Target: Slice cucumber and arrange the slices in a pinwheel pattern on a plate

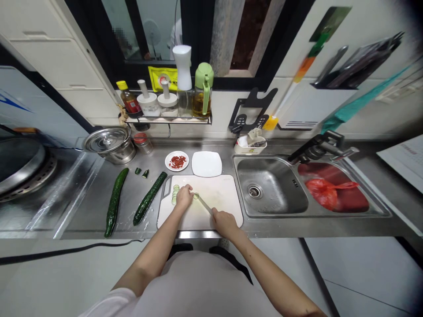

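Note:
My right hand (226, 223) is closed round the handle of a knife (205, 205), its blade reaching left over a white cutting board (220, 189). By the blade's tip lies one thin round cucumber slice (196, 196). Fingers curled, my left hand (184, 197) rests on the board just left of that slice; whatever they hold is hidden. Several overlapping cucumber slices (174, 194) lie against its left side. Two whole cucumbers lie left of the board: a nearer cucumber (150, 199) and a farther cucumber (116, 202). Two small cut ends (145, 174) sit beyond them.
Behind the board stand a plate of chopped red pieces (177, 161) and a white square plate (206, 164). A double sink (274, 211) is at the right, with a red plastic bag (322, 193). A lidded steel pot (114, 147) stands left, below a condiment shelf (168, 119).

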The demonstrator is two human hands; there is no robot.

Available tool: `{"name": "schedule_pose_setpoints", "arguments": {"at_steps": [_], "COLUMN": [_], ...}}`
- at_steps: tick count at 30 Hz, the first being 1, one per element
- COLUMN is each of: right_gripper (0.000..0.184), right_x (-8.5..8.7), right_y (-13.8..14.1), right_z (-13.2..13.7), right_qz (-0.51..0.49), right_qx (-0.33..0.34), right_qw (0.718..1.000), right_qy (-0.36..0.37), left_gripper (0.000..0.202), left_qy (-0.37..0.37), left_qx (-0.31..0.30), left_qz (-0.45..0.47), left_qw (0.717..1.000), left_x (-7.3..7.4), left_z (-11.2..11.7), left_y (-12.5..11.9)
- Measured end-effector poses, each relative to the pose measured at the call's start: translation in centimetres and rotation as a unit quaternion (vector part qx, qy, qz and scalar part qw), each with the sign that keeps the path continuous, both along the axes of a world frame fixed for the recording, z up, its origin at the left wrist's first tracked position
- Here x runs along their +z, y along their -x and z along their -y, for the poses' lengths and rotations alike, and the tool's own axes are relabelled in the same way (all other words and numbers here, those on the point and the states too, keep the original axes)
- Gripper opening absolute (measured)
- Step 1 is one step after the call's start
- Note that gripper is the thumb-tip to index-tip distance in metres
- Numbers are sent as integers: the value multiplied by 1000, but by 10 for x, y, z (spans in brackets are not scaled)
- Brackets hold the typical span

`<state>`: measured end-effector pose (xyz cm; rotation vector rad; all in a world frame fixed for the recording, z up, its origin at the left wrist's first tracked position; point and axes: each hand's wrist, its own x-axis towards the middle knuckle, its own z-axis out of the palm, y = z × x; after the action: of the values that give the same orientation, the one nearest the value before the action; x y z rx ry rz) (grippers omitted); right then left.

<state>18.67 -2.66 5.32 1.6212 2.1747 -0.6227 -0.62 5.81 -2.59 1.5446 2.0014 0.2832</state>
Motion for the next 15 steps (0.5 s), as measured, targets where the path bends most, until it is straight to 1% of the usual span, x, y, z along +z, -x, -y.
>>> {"name": "schedule_pose_setpoints", "arguments": {"at_steps": [7,15], "right_gripper": [32,33], "right_x": [5,10], "right_y": [6,8], "right_z": [-3,-6], "right_qz": [5,9], "right_qx": [1,3], "right_qw": [1000,1000], "right_qy": [26,27], "left_gripper": [15,15], "left_qy": [5,16], "left_qx": [1,3], "left_qz": [4,-8], "left_qw": [1000,1000], "left_x": [-2,0], "left_z": [-1,-3], "left_y": [1,0]}}
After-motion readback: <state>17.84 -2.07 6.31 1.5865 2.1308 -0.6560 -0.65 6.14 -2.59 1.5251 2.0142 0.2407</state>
